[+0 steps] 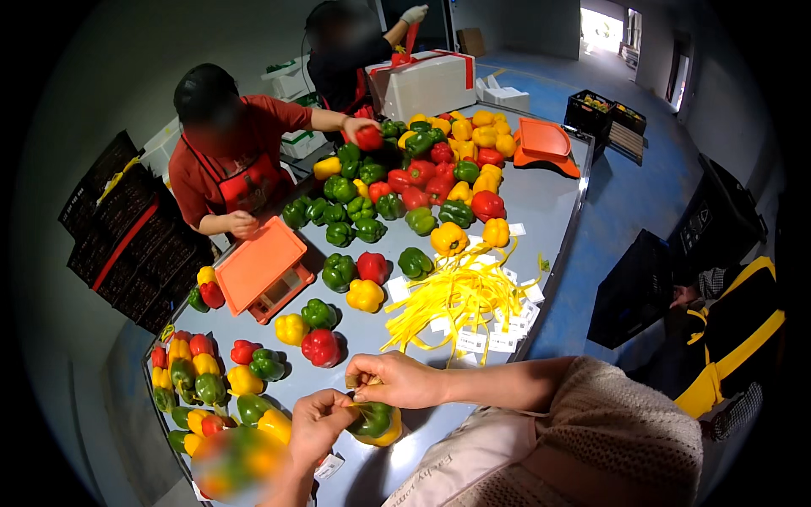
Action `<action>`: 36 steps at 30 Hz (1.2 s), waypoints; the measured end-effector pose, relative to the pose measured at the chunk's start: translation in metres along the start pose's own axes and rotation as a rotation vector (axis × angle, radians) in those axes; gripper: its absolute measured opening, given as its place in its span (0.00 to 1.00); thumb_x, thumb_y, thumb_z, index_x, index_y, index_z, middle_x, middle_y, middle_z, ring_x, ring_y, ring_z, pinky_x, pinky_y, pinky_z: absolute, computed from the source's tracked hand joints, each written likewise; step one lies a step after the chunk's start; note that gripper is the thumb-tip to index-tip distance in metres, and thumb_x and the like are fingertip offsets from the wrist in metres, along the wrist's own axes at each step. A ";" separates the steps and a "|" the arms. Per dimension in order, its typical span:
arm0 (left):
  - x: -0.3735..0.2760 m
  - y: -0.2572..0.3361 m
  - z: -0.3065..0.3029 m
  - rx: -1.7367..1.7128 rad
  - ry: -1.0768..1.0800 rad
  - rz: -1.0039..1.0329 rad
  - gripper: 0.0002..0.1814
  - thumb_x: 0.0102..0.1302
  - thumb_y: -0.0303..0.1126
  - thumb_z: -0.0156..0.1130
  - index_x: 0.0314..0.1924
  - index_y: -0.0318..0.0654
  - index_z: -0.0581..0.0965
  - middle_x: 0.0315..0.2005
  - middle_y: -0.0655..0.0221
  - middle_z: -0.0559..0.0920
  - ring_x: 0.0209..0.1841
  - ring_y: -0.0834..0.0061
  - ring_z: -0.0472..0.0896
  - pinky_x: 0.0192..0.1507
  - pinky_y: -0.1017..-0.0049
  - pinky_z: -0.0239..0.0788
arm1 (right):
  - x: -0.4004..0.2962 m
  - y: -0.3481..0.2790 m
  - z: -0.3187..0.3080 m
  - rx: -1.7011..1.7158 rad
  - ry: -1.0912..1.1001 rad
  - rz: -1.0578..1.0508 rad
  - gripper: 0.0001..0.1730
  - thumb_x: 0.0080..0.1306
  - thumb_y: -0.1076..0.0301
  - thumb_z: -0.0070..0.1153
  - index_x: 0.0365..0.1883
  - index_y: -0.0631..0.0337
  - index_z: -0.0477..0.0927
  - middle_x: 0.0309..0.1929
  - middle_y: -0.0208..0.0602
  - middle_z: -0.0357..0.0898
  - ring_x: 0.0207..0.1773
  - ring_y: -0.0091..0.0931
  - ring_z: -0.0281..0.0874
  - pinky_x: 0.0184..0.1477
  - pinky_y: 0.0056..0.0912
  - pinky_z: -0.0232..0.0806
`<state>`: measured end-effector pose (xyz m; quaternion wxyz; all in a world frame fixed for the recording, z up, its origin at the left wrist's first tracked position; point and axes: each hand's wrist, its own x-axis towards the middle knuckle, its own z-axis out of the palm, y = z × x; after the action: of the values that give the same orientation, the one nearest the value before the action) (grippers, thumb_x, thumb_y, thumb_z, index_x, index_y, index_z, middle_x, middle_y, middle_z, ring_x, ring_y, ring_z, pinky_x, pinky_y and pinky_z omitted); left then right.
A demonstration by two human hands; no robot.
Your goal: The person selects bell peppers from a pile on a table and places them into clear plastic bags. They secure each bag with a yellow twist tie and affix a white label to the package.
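Both my hands meet over a green bell pepper (372, 419) that rests against a yellow bell pepper (388, 434) near the table's front edge. My left hand (322, 423) pinches a thin yellow tie at the top of the green pepper. Just above it, my right hand (398, 380) has its fingers closed on what looks like the end of the same tie; the fingers partly hide it. Right of my hands lies a heap of yellow ties (453, 298) with white printed tags (472, 342). Trios of red, yellow and green peppers stand beyond my hands, with a red pepper (320, 348) nearest.
A large pile of mixed peppers (418, 174) covers the far table (538, 209). Orange scales (261, 266) stand at left, another (545, 142) at far right. Grouped peppers (206, 380) fill the left corner. One co-worker (234, 158) holds a red pepper; another (345, 63) handles a foam box (421, 85).
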<state>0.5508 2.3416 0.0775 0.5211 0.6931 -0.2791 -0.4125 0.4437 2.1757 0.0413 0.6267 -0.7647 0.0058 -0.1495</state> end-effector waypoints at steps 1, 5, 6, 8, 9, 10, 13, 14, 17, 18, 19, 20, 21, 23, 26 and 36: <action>0.001 0.001 -0.001 -0.025 -0.003 -0.019 0.03 0.56 0.20 0.62 0.26 0.35 0.78 0.22 0.78 0.76 0.24 0.90 0.67 0.28 0.85 0.56 | 0.001 -0.003 0.001 -0.035 0.012 0.000 0.11 0.59 0.72 0.61 0.39 0.61 0.73 0.30 0.36 0.77 0.35 0.26 0.78 0.39 0.30 0.69; 0.003 0.004 -0.009 -0.065 0.002 -0.053 0.04 0.59 0.23 0.61 0.27 0.34 0.76 0.21 0.77 0.76 0.21 0.89 0.66 0.25 0.84 0.55 | 0.001 -0.005 0.012 -0.177 0.186 -0.172 0.12 0.58 0.72 0.61 0.38 0.61 0.73 0.33 0.40 0.79 0.39 0.36 0.80 0.41 0.37 0.71; 0.003 0.003 -0.011 -0.080 0.012 -0.061 0.04 0.59 0.23 0.61 0.27 0.34 0.76 0.21 0.77 0.76 0.21 0.88 0.66 0.24 0.84 0.55 | 0.002 -0.007 0.015 -0.178 0.192 -0.181 0.11 0.58 0.72 0.61 0.37 0.61 0.73 0.32 0.40 0.79 0.39 0.37 0.79 0.40 0.38 0.71; 0.003 0.002 -0.014 -0.105 0.034 -0.076 0.04 0.60 0.23 0.60 0.27 0.34 0.76 0.21 0.76 0.75 0.20 0.87 0.66 0.23 0.84 0.55 | 0.003 -0.010 0.019 -0.181 0.207 -0.195 0.11 0.58 0.72 0.61 0.36 0.61 0.73 0.32 0.41 0.78 0.39 0.40 0.79 0.40 0.40 0.71; 0.003 0.001 -0.015 -0.111 0.045 -0.080 0.04 0.60 0.23 0.60 0.27 0.34 0.76 0.20 0.76 0.75 0.20 0.87 0.66 0.23 0.84 0.55 | 0.005 -0.009 0.021 -0.201 0.224 -0.231 0.10 0.58 0.71 0.61 0.36 0.61 0.73 0.32 0.40 0.78 0.39 0.40 0.78 0.40 0.40 0.70; 0.003 0.000 -0.016 -0.118 0.054 -0.083 0.04 0.60 0.24 0.60 0.27 0.34 0.76 0.20 0.76 0.75 0.19 0.87 0.66 0.22 0.84 0.55 | 0.006 -0.008 0.023 -0.222 0.242 -0.265 0.10 0.59 0.71 0.60 0.36 0.61 0.73 0.31 0.40 0.77 0.39 0.40 0.78 0.40 0.40 0.70; 0.000 0.003 -0.019 -0.147 0.084 -0.119 0.05 0.61 0.24 0.61 0.27 0.34 0.76 0.20 0.74 0.76 0.19 0.86 0.67 0.22 0.84 0.56 | 0.008 -0.001 0.032 -0.293 0.281 -0.359 0.07 0.60 0.70 0.60 0.33 0.61 0.74 0.31 0.38 0.77 0.38 0.39 0.76 0.38 0.40 0.69; 0.002 -0.004 -0.024 -0.175 0.071 -0.115 0.04 0.62 0.24 0.61 0.29 0.32 0.78 0.20 0.72 0.77 0.19 0.85 0.67 0.22 0.84 0.56 | 0.006 0.000 0.034 -0.350 0.296 -0.390 0.07 0.61 0.70 0.60 0.33 0.61 0.75 0.31 0.38 0.77 0.38 0.38 0.76 0.38 0.40 0.69; 0.004 -0.011 -0.029 -0.235 0.095 -0.098 0.04 0.64 0.24 0.61 0.31 0.30 0.79 0.21 0.71 0.78 0.19 0.83 0.68 0.21 0.83 0.57 | 0.005 0.001 0.038 -0.433 0.313 -0.468 0.07 0.61 0.71 0.60 0.37 0.61 0.78 0.30 0.36 0.76 0.37 0.37 0.75 0.38 0.37 0.70; 0.004 -0.011 -0.030 -0.256 0.110 -0.092 0.04 0.65 0.23 0.60 0.32 0.30 0.79 0.21 0.70 0.78 0.19 0.83 0.69 0.21 0.82 0.58 | 0.005 0.000 0.040 -0.463 0.316 -0.483 0.08 0.61 0.73 0.58 0.39 0.61 0.78 0.30 0.37 0.77 0.37 0.37 0.75 0.38 0.36 0.70; 0.004 -0.013 -0.031 -0.262 0.148 -0.103 0.04 0.65 0.23 0.60 0.32 0.31 0.79 0.22 0.70 0.78 0.19 0.83 0.70 0.21 0.82 0.59 | 0.003 -0.001 0.042 -0.491 0.321 -0.491 0.10 0.61 0.74 0.57 0.41 0.62 0.77 0.30 0.37 0.77 0.37 0.37 0.75 0.38 0.36 0.70; 0.005 -0.015 -0.033 -0.268 0.188 -0.114 0.04 0.65 0.23 0.60 0.32 0.31 0.79 0.22 0.70 0.79 0.19 0.82 0.70 0.21 0.82 0.59 | 0.000 0.001 0.046 -0.504 0.275 -0.470 0.17 0.59 0.75 0.56 0.48 0.64 0.76 0.34 0.38 0.78 0.40 0.36 0.75 0.40 0.36 0.70; 0.004 -0.015 -0.035 -0.278 0.231 -0.107 0.03 0.65 0.22 0.60 0.32 0.31 0.79 0.22 0.70 0.79 0.19 0.82 0.70 0.21 0.82 0.60 | -0.004 0.005 0.046 -0.614 0.177 -0.521 0.26 0.59 0.74 0.54 0.58 0.66 0.72 0.45 0.40 0.78 0.47 0.35 0.74 0.47 0.37 0.67; 0.007 -0.021 -0.038 -0.298 0.209 -0.052 0.03 0.65 0.22 0.58 0.33 0.32 0.79 0.24 0.68 0.80 0.20 0.81 0.73 0.22 0.82 0.62 | -0.012 0.002 0.049 -0.737 0.132 -0.498 0.33 0.60 0.73 0.52 0.66 0.67 0.66 0.55 0.42 0.75 0.54 0.34 0.71 0.53 0.39 0.64; -0.002 -0.013 -0.032 -0.196 0.252 -0.058 0.06 0.68 0.28 0.57 0.37 0.35 0.80 0.27 0.70 0.80 0.26 0.82 0.76 0.27 0.81 0.67 | -0.013 -0.018 0.051 -0.751 0.257 -0.615 0.21 0.61 0.68 0.55 0.53 0.62 0.74 0.52 0.40 0.78 0.53 0.33 0.73 0.55 0.41 0.65; -0.011 -0.007 -0.015 -0.172 0.185 -0.025 0.05 0.58 0.17 0.57 0.35 0.32 0.77 0.28 0.69 0.80 0.27 0.83 0.75 0.30 0.83 0.65 | 0.007 0.003 0.017 -0.203 0.083 -0.448 0.15 0.60 0.72 0.58 0.45 0.60 0.74 0.41 0.37 0.76 0.48 0.37 0.73 0.50 0.39 0.66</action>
<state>0.5577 2.3600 0.0756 0.5969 0.6844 -0.1848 -0.3757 0.4551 2.1895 0.0370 0.4972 -0.7991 -0.1231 -0.3147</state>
